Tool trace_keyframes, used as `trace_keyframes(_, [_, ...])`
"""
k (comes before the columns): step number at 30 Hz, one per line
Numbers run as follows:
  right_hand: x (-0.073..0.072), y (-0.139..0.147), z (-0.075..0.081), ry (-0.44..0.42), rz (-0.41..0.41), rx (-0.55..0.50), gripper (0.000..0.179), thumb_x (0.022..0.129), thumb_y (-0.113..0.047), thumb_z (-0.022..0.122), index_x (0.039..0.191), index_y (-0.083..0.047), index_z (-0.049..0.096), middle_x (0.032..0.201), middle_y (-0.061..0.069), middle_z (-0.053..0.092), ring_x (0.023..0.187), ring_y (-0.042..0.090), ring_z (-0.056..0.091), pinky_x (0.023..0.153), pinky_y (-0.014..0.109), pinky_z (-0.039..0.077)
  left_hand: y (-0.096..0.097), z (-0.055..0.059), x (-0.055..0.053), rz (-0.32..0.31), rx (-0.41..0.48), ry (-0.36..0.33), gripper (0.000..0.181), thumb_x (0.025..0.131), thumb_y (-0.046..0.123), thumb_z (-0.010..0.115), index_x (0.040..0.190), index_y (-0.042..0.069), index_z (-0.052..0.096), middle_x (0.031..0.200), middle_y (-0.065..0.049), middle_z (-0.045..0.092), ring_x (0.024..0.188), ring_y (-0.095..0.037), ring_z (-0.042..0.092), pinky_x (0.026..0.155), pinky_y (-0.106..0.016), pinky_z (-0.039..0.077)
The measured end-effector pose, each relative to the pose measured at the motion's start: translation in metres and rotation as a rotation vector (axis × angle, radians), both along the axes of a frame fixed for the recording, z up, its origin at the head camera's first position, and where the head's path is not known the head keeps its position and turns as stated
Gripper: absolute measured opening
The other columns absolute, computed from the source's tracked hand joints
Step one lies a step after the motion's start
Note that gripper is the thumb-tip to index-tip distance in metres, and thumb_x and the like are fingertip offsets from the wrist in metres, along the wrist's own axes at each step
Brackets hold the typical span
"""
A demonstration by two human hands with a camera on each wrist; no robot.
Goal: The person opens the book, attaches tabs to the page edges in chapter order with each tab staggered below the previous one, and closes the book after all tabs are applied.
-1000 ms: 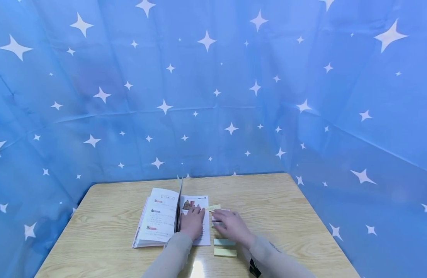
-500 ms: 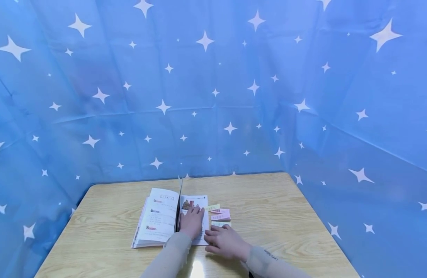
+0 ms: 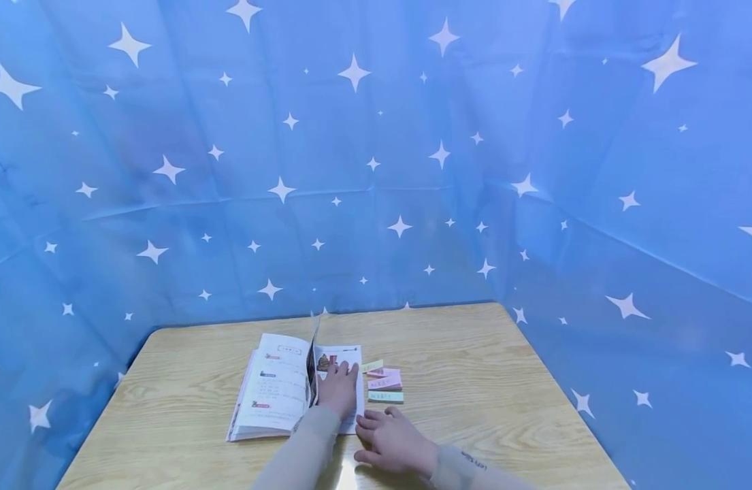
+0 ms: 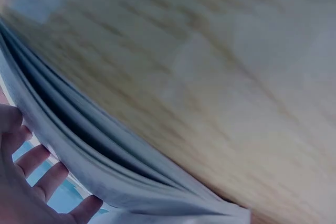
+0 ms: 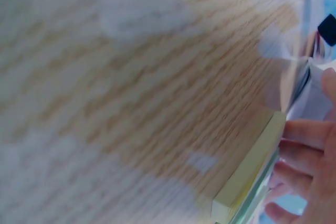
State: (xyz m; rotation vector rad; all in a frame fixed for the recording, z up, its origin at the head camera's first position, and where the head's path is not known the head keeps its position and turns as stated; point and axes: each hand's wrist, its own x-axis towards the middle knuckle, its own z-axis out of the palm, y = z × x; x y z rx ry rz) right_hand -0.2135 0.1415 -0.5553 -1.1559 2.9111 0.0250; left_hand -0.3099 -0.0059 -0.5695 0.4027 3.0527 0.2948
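On the wood-grain surface point(image 3: 461, 354), my left hand point(image 3: 339, 391) rested, fingers extended, on the open book point(image 3: 274, 391) at ten o'clock from my loosely spread right hand point(image 3: 397, 441); labelled tabs point(image 3: 386, 397) lay at twelve. Apparently flagging pages, I likely needed another strip from the yellow pad point(image 5: 252, 166).

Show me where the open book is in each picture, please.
Head: the open book lies low, left of centre.
Left wrist: its page edges sweep from the left edge down toward the bottom.
Right wrist: what look like its pages show near the right edge, around mid-height.
Shared landmark: the wood-grained tabletop.
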Motion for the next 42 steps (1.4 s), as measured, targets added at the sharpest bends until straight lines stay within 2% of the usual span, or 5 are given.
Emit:
trace_keyframes(6, [0.001,-0.005,-0.001,-0.037,-0.024,0.008,0.062,0.095,-0.062,0.039,0.135,-0.018,0.059,0.141,0.000,0.052,0.131,0.018,0.046,0.099,0.053,0.042,-0.004,0.000,0.002,0.016,0.007,0.014,0.041,0.100,0.020,0.044,0.139,0.018,0.054,0.143,-0.010,0.048,0.134,-0.037,0.038,0.102,-0.070,0.029])
trace_keyframes(15, [0.001,-0.003,0.001,-0.038,-0.060,0.015,0.061,0.093,-0.062,0.046,0.133,-0.017,0.060,0.139,-0.001,0.053,0.128,0.018,0.049,0.099,0.052,0.042,-0.006,0.006,0.010,-0.105,0.054,0.040,0.037,0.098,0.018,0.050,0.133,0.010,0.059,0.139,-0.019,0.050,0.129,-0.041,0.042,0.103,-0.061,0.036])
trace_keyframes(25, [0.002,-0.001,-0.002,-0.031,-0.040,-0.032,0.060,0.095,-0.060,0.045,0.132,-0.016,0.061,0.138,0.002,0.054,0.127,0.019,0.051,0.098,0.054,0.043,0.003,0.005,0.006,-0.085,-0.049,0.061,0.041,0.096,0.012,0.048,0.136,0.014,0.058,0.137,-0.017,0.051,0.128,-0.040,0.044,0.104,-0.057,0.037])
trace_keyframes(32, [0.003,-0.003,-0.006,0.006,-0.013,-0.034,0.061,0.095,-0.060,0.044,0.131,-0.015,0.062,0.136,0.001,0.056,0.125,0.018,0.052,0.094,0.052,0.045,0.005,0.005,0.006,-0.025,0.140,-0.022,0.042,0.095,0.006,0.045,0.136,0.009,0.056,0.141,-0.023,0.045,0.131,-0.050,0.035,0.111,-0.058,0.023])
trace_keyframes(42, [0.002,-0.005,0.000,-0.016,-0.049,-0.021,0.058,0.093,-0.060,0.048,0.129,-0.018,0.063,0.136,-0.001,0.056,0.124,0.018,0.053,0.096,0.052,0.044,0.001,0.003,0.007,-0.094,0.017,0.035,0.039,0.096,0.011,0.050,0.134,0.013,0.059,0.136,-0.022,0.050,0.128,-0.046,0.042,0.105,-0.057,0.036])
